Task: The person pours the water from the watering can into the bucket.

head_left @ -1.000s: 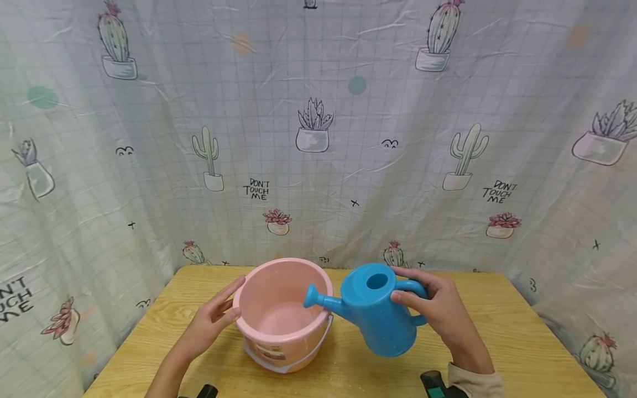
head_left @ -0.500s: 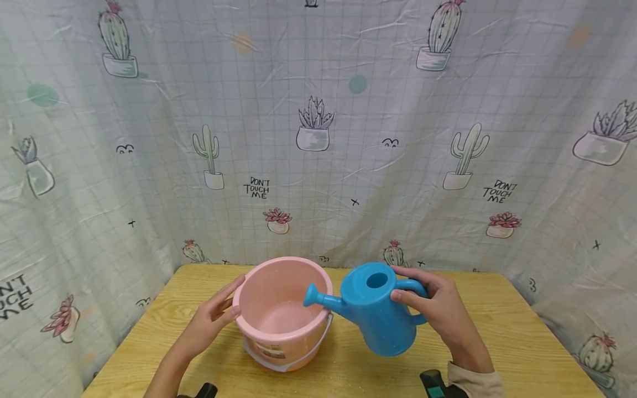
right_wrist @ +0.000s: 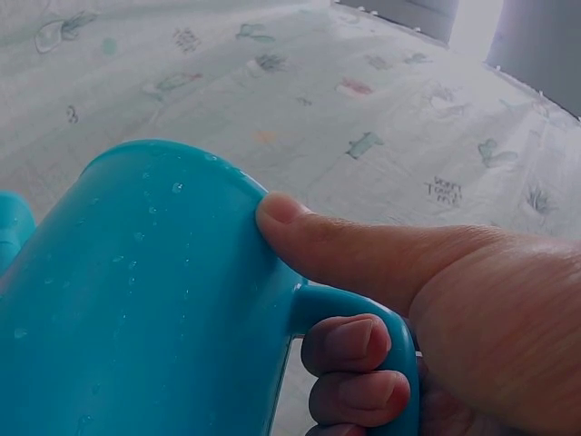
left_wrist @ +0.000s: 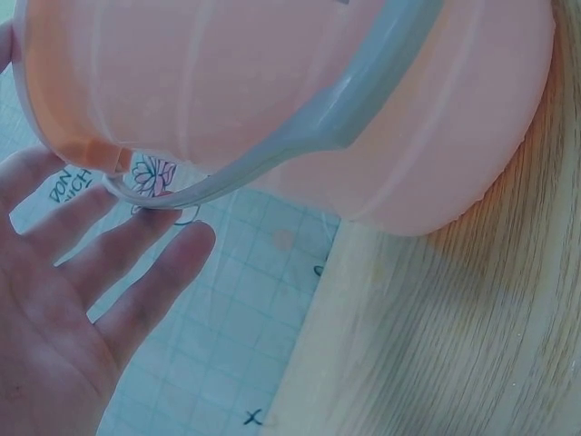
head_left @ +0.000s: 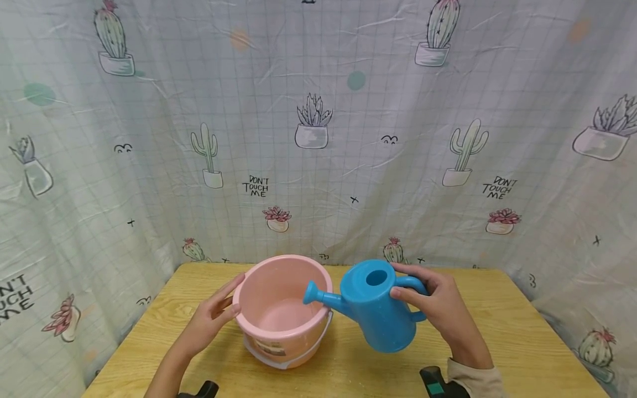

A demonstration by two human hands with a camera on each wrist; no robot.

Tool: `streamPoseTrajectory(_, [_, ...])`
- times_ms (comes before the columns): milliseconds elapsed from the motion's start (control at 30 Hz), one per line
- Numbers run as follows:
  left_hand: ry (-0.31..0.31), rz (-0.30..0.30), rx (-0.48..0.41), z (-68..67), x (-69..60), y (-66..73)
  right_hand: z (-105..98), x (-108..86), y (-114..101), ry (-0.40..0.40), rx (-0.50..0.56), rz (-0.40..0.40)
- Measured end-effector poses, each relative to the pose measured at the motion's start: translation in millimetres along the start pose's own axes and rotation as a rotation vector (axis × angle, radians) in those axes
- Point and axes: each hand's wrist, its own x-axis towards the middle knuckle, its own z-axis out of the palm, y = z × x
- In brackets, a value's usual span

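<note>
A pink bucket (head_left: 283, 323) stands on the table, its pale bail handle (left_wrist: 363, 86) hanging down the near side. My left hand (head_left: 209, 323) touches the left of the rim with thumb and fingertips, its fingers fairly straight and spread in the left wrist view. To the right, my right hand (head_left: 438, 301) grips the handle of a blue watering can (head_left: 383, 320). Several fingers curl through that handle, and the thumb (right_wrist: 318, 241) presses on the can's top edge. The can leans left, its sprinkler head (head_left: 312, 293) over the bucket's opening. Water drops dot the can's side.
The wooden table (head_left: 507, 342) ends at a cactus-print curtain (head_left: 348, 166), which hangs behind and on both sides. Dark wrist devices show at the bottom of the head view, with a beige sleeve (head_left: 475, 378) on the right arm.
The head view has tilted very slightly down. Both hands, the bucket and the watering can keep their places relative to one another.
</note>
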Motion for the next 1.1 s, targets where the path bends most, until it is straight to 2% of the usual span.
streamPoseTrajectory(367, [0.005,0.016,0.017,0.9,1.1,1.2,-0.7,-0.9,-0.1,-0.001,0.01,0.006])
streamPoseTrajectory(1100, [0.018,-0.017,0.022,-0.7,0.1,0.6,0.9,0.0,-0.6,0.006,0.011,-0.002])
